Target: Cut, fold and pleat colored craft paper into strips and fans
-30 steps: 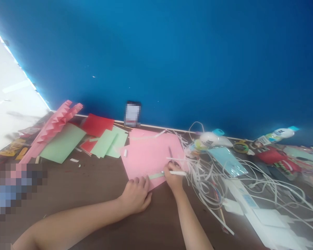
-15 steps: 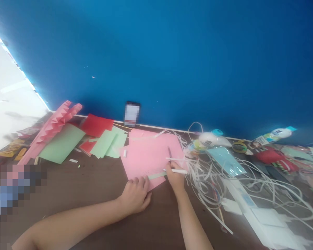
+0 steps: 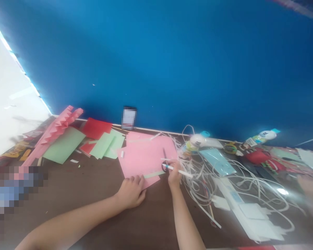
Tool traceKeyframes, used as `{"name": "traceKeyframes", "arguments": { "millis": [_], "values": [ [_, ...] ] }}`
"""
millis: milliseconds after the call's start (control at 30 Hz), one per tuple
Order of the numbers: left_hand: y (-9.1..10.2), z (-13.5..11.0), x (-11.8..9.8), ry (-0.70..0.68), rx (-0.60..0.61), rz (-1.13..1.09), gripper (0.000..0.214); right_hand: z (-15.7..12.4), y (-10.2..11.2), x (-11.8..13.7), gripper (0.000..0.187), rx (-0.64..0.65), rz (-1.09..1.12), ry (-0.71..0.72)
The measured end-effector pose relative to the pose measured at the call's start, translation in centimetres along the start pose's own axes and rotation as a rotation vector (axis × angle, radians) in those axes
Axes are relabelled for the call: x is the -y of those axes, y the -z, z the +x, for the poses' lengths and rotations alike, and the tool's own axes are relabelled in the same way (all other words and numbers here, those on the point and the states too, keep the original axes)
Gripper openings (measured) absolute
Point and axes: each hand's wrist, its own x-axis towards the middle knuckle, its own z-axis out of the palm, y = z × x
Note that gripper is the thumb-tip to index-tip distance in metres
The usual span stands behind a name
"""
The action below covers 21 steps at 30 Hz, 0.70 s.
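My left hand (image 3: 131,191) rests at the lower left edge of the pink paper (image 3: 148,149), its fingers laid on the sheet with nothing gripped. A pale green strip (image 3: 154,174) lies across the paper's lower part, beside those fingertips. At the paper's right side, my right hand (image 3: 174,175) is closed around a slim white pen (image 3: 185,173) with a blue band near its left end. A dark loop (image 3: 163,168) shows around that end, and a dark narrow piece (image 3: 164,152) lies above it; I cannot tell whether they are one object.
White paper strips and cables (image 3: 198,187) tangle on the right, near a power strip (image 3: 234,205), a blue packet (image 3: 217,161) and glue bottles (image 3: 198,140). Green sheets (image 3: 64,146), red paper (image 3: 96,127) and pleated pink paper (image 3: 56,130) lie left. A phone (image 3: 129,118) leans against the blue wall (image 3: 156,62).
My right hand has turned the pen, so its right end tilts lower and its blue band shows. My left hand stays on the paper. The whole view has shifted slightly.
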Motion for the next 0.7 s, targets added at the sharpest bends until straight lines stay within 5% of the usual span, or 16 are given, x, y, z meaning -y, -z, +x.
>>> {"name": "traceKeyframes", "arguments": {
  "millis": [233, 500, 700],
  "values": [
    [1.0, 0.3, -0.3, 0.077, -0.015, 0.008, 0.042, 0.2, 0.6, -0.4, 0.049, 0.314, -0.139, 0.078],
    [2.7, 0.7, -1.7, 0.427, -0.028, -0.081, 0.028, 0.8, 1.9, -1.1, 0.051, 0.003, -0.100, 0.053],
    [0.9, 2.6, -6.3, 0.197, -0.267, -0.079, 0.021, 0.2, 0.4, -0.8, 0.044, 0.049, -0.152, 0.101]
  ]
}}
